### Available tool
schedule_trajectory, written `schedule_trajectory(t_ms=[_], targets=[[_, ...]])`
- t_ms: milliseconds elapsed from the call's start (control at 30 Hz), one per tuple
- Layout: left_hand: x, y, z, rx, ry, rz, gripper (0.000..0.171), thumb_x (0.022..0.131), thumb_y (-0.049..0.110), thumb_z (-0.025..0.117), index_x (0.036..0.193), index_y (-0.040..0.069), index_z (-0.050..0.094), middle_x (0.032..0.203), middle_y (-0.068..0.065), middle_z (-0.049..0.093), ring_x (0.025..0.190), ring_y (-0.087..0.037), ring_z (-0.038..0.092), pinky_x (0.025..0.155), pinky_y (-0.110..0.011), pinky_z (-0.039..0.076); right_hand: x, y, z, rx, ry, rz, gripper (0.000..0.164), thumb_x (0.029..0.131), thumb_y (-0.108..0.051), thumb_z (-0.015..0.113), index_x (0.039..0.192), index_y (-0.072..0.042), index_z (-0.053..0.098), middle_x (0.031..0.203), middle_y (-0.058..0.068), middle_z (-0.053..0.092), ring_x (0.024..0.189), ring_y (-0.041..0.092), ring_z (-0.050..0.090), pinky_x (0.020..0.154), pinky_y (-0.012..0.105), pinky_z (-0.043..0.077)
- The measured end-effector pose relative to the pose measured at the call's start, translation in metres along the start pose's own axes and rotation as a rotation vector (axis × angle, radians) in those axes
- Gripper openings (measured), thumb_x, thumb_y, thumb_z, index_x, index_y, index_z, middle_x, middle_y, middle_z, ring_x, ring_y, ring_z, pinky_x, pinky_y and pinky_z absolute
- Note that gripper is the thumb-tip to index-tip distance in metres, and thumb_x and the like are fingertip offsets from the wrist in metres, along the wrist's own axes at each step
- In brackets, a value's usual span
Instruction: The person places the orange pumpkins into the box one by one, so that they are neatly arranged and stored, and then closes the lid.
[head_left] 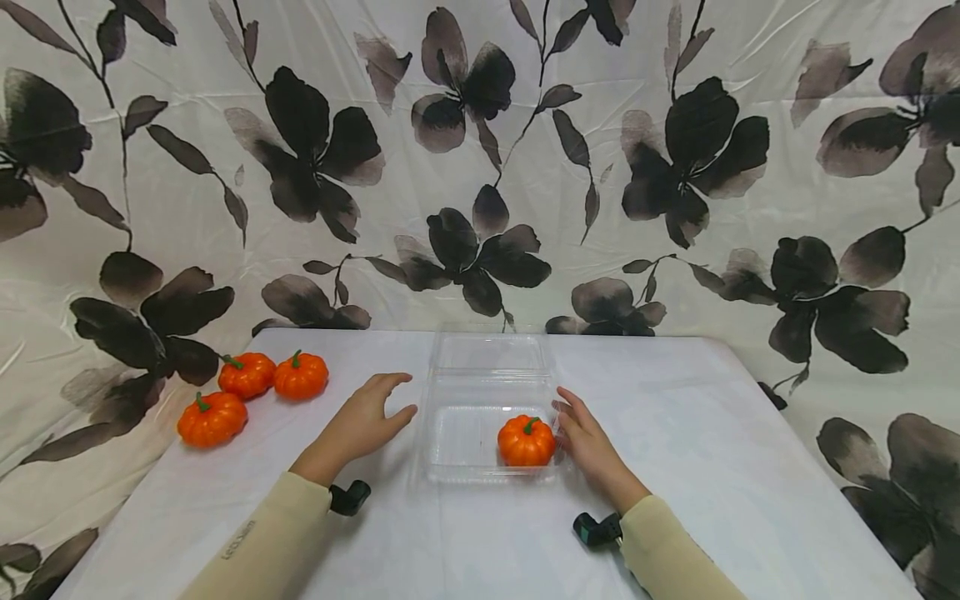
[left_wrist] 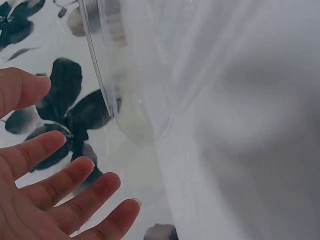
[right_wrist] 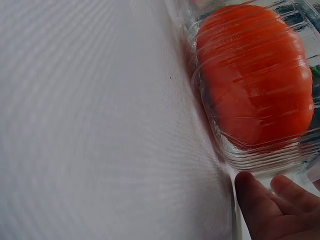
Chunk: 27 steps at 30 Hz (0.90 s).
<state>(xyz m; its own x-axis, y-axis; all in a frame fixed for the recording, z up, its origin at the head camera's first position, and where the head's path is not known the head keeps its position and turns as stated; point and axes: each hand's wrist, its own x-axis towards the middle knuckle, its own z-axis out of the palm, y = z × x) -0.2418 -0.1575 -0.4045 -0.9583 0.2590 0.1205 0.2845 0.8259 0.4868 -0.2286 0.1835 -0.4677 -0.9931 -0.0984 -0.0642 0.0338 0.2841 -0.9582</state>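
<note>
A clear plastic clamshell box (head_left: 459, 442) stands in the middle of the table, its lid (head_left: 491, 354) laid back behind it. Inside, at the front right, sits a small orange pumpkin (head_left: 527, 442) with a green stem. My left hand (head_left: 363, 421) hovers left of the box, thumb and fingers spread, holding nothing. In the left wrist view the fingers (left_wrist: 80, 175) are apart from the clear plastic. My right hand (head_left: 588, 442) is at the box's right side with relaxed fingers. The right wrist view has its fingertips (right_wrist: 245, 182) close against the ribbed wall; whether they touch cannot be told.
Three more orange pumpkins (head_left: 247, 375) sit grouped at the table's left side. A white cloth covers the table (head_left: 660, 417). Behind it hangs a pale curtain (head_left: 585, 283) printed with dark flowers. Each wrist wears a small black camera (head_left: 350, 497).
</note>
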Motion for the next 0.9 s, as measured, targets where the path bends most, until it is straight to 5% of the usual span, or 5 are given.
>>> schedule_trajectory(t_ms=[900], targets=[[-0.017,-0.05,-0.032,0.056,0.008,-0.15,0.062,0.093,0.036,0.059,0.142,0.002,0.042,0.143,-0.027,0.043,0.131,-0.044,0.042,0.104,-0.063,0.038,0.0,-0.004,0.002,-0.025,0.022,-0.001,0.05,0.105,-0.021,0.034,0.153,-0.017,0.024,0.155,0.016,0.034,0.14,0.039,0.037,0.109,0.054,0.037]])
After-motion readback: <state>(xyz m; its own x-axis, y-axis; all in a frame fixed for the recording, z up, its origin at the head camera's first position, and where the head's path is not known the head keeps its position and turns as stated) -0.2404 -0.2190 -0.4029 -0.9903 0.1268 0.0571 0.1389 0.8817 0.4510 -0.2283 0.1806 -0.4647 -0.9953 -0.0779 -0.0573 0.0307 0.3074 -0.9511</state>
